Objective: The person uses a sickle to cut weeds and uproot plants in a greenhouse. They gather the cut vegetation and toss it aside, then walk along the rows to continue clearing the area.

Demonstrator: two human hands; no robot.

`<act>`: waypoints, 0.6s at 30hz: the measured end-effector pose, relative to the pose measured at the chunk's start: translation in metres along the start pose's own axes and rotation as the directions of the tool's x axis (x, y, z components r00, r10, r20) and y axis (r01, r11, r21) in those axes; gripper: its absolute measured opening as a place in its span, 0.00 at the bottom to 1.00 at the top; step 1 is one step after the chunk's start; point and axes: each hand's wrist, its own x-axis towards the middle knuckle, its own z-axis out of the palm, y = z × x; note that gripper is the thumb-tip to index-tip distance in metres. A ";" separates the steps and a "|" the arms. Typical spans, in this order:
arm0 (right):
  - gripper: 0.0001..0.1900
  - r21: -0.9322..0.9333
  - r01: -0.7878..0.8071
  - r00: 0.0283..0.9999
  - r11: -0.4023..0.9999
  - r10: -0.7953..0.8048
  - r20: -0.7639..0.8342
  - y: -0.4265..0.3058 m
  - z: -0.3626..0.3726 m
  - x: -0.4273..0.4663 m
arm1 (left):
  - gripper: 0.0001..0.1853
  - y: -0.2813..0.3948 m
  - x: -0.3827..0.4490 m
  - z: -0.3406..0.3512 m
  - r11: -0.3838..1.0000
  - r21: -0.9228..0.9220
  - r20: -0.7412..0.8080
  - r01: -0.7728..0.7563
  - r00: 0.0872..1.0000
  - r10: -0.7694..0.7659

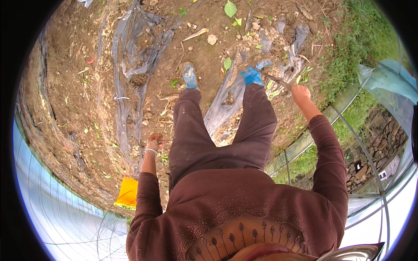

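Note:
My right hand grips the handle of a thin tool that reaches left towards my blue-covered right foot. A small blue piece lies by the tool's far end; whether it belongs to the tool I cannot tell. My left hand hangs low beside my left leg, soil-stained, with a white band on the wrist. Its fingers look curled, and the palm is hidden. Under and around my feet is bare soil with a strip of torn grey plastic mulch film.
More crumpled film runs along the ground at left. A yellow sheet stands near my left forearm. Green weeds line the right edge, beside a clear plastic greenhouse wall with a metal pole. Loose leaves and clods lie about.

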 end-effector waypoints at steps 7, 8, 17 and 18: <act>0.15 0.298 0.082 0.997 0.951 -0.077 -0.031 -0.089 -0.091 0.010 | 0.09 0.019 -0.009 0.012 0.978 -0.098 0.017 -0.185 0.982 0.188; 0.15 0.517 0.103 0.995 0.850 -0.080 -0.066 -0.073 -0.071 0.019 | 0.09 0.030 -0.009 0.011 0.978 -0.111 0.007 -0.178 0.984 0.180; 0.09 0.802 -0.014 0.891 -0.597 -0.372 -0.261 -0.136 -0.123 -0.050 | 0.09 -0.002 -0.013 -0.010 0.983 -0.162 -0.056 -0.090 0.995 0.082; 0.09 0.810 -0.020 0.911 -0.586 -0.344 -0.227 -0.143 -0.128 -0.043 | 0.04 0.006 -0.021 -0.011 0.970 -0.192 -0.045 -0.152 0.988 0.146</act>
